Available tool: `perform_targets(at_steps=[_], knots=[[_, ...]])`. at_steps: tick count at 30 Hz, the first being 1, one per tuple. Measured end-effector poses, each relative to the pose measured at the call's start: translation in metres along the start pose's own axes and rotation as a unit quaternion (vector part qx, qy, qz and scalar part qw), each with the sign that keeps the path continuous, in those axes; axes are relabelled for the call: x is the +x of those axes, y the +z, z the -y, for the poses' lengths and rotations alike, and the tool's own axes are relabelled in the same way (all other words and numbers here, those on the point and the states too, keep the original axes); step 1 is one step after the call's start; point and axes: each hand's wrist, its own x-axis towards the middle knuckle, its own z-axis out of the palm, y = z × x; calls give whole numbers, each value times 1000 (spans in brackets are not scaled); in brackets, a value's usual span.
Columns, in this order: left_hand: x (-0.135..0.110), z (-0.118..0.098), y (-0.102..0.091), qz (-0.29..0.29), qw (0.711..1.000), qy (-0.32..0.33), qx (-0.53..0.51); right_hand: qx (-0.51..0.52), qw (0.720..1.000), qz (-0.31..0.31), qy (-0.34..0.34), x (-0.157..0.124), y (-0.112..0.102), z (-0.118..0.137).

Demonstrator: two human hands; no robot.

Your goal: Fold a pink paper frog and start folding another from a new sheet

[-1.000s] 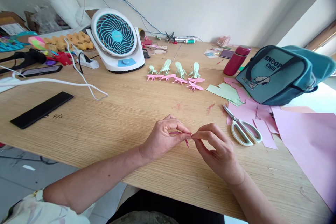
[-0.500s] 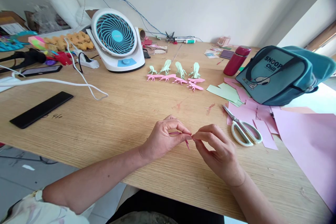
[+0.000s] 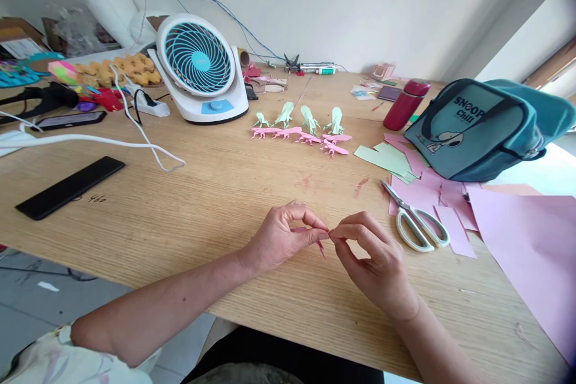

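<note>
My left hand (image 3: 285, 236) pinches a small folded pink paper figure (image 3: 321, 249) between thumb and fingers. Most of the figure is hidden by the hand; a thin pointed part hangs below the fingertips. My right hand (image 3: 373, 258) is closed in a pinch at the same figure, its fingertips meeting those of the left hand. Farther back, several folded pink paper insects (image 3: 308, 138) stand in a row, with several pale green ones (image 3: 309, 120) just behind them.
White-handled scissors (image 3: 418, 225) lie right of my hands on pink paper pieces (image 3: 454, 231), near green strips (image 3: 387, 159). A red flask (image 3: 407, 104) and teal bag (image 3: 477, 126) stand behind. Left are a fan (image 3: 200, 66), a white cable (image 3: 90, 140) and a black bar (image 3: 72, 187).
Almost nothing differs. Both hands keep their pinch at the same spot, with only a very slight shift of the fingers.
</note>
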Motion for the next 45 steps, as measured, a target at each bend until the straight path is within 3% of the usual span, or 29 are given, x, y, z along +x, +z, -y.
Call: perform_targets(at_steps=[9,17,20,26,37,45], knots=[[-2,0,-1,-13,995,63,71,24,999,-26,-8,-3,2,1],[-4,-3,-2,8,997,42,67,-20,999,-30,-34,-8,-1,-1],[-3,-1,-2,-1,991,85,102,-26,999,-26,-32,-8,0,-1],[-2,1,-2,-35,951,213,222,2,1000,-22,-9,-3,0,1],[-3,2,-4,-51,886,284,364,19,999,6,42,-1,4,2],[-5,3,-4,-68,801,361,473,30,997,3,64,-3,9,2]])
